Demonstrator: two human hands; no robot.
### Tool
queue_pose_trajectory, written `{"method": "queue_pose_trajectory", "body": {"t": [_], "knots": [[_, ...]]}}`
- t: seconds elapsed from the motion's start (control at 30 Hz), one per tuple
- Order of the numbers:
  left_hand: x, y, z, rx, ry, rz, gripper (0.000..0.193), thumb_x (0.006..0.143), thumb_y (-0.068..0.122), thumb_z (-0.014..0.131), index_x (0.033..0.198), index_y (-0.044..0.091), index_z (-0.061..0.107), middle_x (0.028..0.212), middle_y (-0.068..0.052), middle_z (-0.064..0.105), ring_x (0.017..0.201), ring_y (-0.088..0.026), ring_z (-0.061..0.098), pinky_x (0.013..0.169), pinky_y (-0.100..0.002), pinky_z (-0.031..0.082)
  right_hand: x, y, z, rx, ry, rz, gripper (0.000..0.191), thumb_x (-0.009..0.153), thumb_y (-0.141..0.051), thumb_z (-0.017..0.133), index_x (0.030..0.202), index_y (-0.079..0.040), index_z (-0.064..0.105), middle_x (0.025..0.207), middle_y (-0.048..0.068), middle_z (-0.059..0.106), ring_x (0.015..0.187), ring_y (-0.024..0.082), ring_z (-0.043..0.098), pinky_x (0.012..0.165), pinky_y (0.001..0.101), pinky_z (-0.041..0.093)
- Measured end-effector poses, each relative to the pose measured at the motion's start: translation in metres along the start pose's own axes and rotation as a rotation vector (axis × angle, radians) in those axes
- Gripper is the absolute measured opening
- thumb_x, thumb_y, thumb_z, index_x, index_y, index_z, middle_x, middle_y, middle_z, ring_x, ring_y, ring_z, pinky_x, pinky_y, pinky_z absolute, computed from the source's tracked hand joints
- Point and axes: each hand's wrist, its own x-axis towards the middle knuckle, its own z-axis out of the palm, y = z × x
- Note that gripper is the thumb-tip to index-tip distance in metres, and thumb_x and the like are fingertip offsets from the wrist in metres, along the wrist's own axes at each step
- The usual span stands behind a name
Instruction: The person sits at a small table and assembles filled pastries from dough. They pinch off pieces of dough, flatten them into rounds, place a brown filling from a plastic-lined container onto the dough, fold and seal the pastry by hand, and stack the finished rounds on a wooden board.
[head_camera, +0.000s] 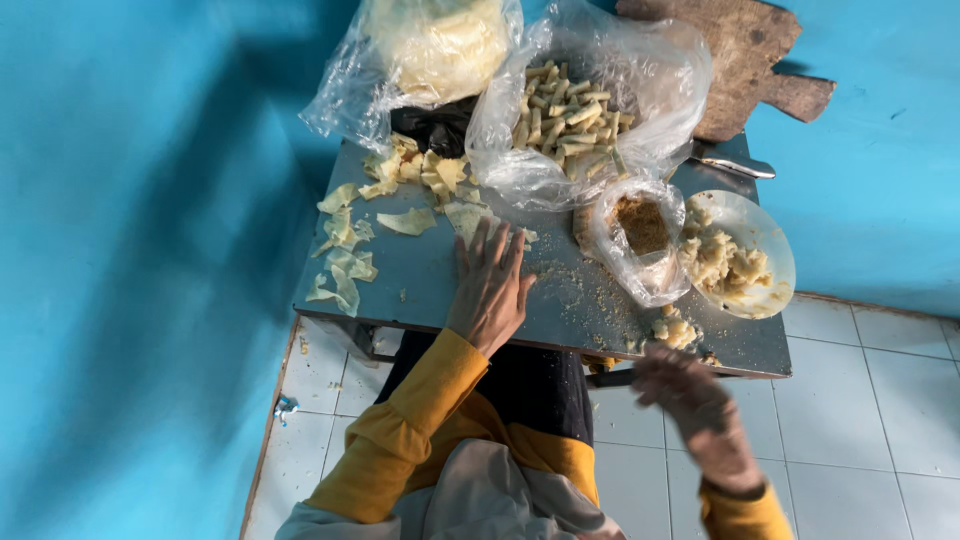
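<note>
overhead: left hand (489, 288) flat, fingers spread, palm down on grey metal tabletop (420, 285), holding nothing, just below dough wrapper scraps (408, 221). right hand (690, 400) blurred off table's near edge, grip unclear, near filling crumbs (674, 328). white plate (765, 235) w/ filling at right.

L hand (489, 283) flat on grey board (420, 285) w/ dough scraps (345, 240); R hand (695, 405) blurred near filling clump (675, 328).

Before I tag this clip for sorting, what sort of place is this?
Probably a small home food-prep corner: a low metal table against a blue wall, bags of rolled snacks, a bowl of filling, tiled floor. The left hand rests on the table.
</note>
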Motion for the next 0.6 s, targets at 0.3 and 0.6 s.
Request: {"method": "queue_pose_trajectory", "body": {"t": [0.3, 0.6], "knots": [[0.009, -0.005, -0.031, -0.045, 0.009, -0.055, 0.056, 0.1, 0.028, 0.059, 0.144, -0.003, 0.045, 0.15, -0.024, 0.041, 0.147, -0.044, 0.028, 0.119, -0.067, 0.021, 0.227, -0.138, 0.047, -0.669, -0.086, -0.113, 0.049, 0.092, -0.011, 0.074, 0.139, -0.01, 0.06, 0.103, 0.009, 0.07, 0.09, 0.016, 0.067, 0.073, 0.029, 0.054], [0.031, -0.003, -0.057, -0.038, -0.005, -0.08, 0.056, 0.096, 0.026, 0.063, 0.141, -0.003, 0.046, 0.145, -0.021, 0.045, 0.145, -0.039, 0.033, 0.12, -0.063, 0.024, 0.316, -0.154, 0.104, -1.246, -0.139, -0.229, 0.064, 0.085, -0.024, 0.083, 0.141, -0.016, 0.053, 0.117, 0.023, 0.065, 0.104, 0.035, 0.068, 0.087, 0.0459, 0.056]]}}
